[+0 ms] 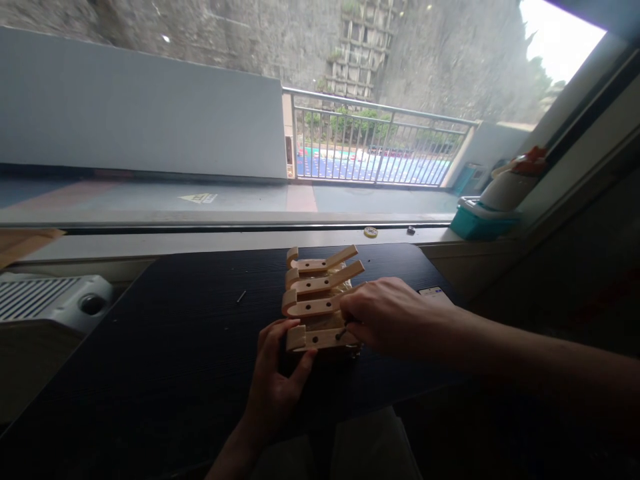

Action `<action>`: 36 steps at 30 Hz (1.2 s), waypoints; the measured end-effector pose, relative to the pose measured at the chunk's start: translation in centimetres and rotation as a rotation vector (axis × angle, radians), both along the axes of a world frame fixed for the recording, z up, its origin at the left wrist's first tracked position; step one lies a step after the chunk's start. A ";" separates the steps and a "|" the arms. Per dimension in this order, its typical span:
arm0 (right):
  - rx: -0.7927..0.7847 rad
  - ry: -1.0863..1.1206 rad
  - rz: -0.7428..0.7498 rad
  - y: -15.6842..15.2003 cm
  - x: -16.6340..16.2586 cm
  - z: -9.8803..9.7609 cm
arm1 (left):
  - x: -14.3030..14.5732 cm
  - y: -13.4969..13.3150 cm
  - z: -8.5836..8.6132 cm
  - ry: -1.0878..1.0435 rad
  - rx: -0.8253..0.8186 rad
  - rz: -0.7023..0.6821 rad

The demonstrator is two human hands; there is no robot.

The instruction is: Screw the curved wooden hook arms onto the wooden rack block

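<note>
Several pale wooden hook-shaped pieces (320,287) with drilled holes lie side by side on a dark table (165,347), over a crinkled clear bag. My left hand (277,373) grips the near left end of the nearest wooden piece (313,339), thumb and fingers around its end. My right hand (390,317) rests over the right ends of the pieces, fingers pinched on a small dark screw (342,332) at a hole in the nearest piece.
A loose screw (241,297) lies on the table left of the pieces. A phone (434,293) sits behind my right hand. A white appliance (50,303) stands at the left; a teal-based object (487,213) and two small items (371,232) sit on the windowsill.
</note>
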State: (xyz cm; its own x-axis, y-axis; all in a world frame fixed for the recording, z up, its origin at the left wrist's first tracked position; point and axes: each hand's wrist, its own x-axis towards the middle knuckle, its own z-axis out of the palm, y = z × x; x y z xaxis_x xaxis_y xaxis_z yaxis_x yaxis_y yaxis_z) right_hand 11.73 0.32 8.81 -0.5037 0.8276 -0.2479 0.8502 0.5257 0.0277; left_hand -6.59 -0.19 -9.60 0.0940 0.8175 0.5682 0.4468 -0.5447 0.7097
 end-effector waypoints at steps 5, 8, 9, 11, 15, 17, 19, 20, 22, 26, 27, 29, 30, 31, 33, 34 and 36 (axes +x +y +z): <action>0.023 -0.063 0.020 -0.2 -0.2 0.8 | 0.1 0.1 -0.1 -0.012 0.024 0.004; 0.111 -0.098 0.211 -0.2 -0.6 0.9 | 0.1 0.0 -0.1 -0.013 0.005 0.011; 0.135 -0.117 0.274 -0.3 -0.8 0.9 | 0.1 0.0 0.0 -0.012 0.000 0.012; 0.137 -0.146 0.383 -0.4 -1.2 0.8 | 0.1 0.0 0.1 -0.006 -0.004 0.012; 0.094 -0.094 0.386 -0.4 -1.3 0.2 | 0.0 -0.1 0.1 -0.004 -0.001 0.004; 0.074 -0.058 0.259 -0.4 -0.9 -0.2 | -0.1 -0.1 0.0 -0.006 0.001 0.002; 0.037 -0.041 0.095 -0.3 -0.4 -0.3 | -0.1 -0.1 0.0 -0.003 0.003 -0.006; 0.025 -0.035 0.017 -0.4 -0.2 -0.3 | -0.1 0.0 -0.1 -0.001 0.007 -0.010; 0.021 -0.025 -0.088 -0.4 0.1 -0.1 | 0.0 0.1 -0.1 0.001 0.018 -0.010; 0.036 -0.039 -0.067 -0.6 -0.2 0.8 | 0.1 0.2 -0.1 -0.001 0.028 0.012; 0.044 -0.031 -0.029 -0.6 -0.4 1.1 | 0.1 0.2 -0.1 -0.002 0.025 0.020; 0.066 -0.007 0.072 -0.7 -0.8 1.5 | 0.1 0.1 -0.1 -0.005 0.018 0.035; 0.080 -0.005 0.127 -0.8 -1.0 1.6 | 0.1 0.1 -0.1 -0.006 0.015 0.039; 0.093 -0.009 0.179 -0.8 -1.1 1.7 | 0.1 0.1 -0.2 -0.007 0.015 0.040; 0.100 -0.032 0.261 -0.8 -1.3 1.5 | 0.1 0.2 -0.2 -0.004 0.020 0.033; 0.101 -0.037 0.285 -0.8 -1.3 1.3 | 0.0 0.2 -0.3 -0.002 0.022 0.027; 0.097 -0.038 0.295 -0.8 -1.2 0.8 | 0.0 0.2 -0.2 0.002 0.026 0.015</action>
State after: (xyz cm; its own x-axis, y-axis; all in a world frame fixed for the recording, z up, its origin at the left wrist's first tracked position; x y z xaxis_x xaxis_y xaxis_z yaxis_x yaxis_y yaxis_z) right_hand 10.53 -0.46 9.61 -0.7176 0.6676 -0.1981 0.6587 0.7431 0.1181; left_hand -6.60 0.01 -9.84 0.0832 0.8039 0.5889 0.4565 -0.5560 0.6946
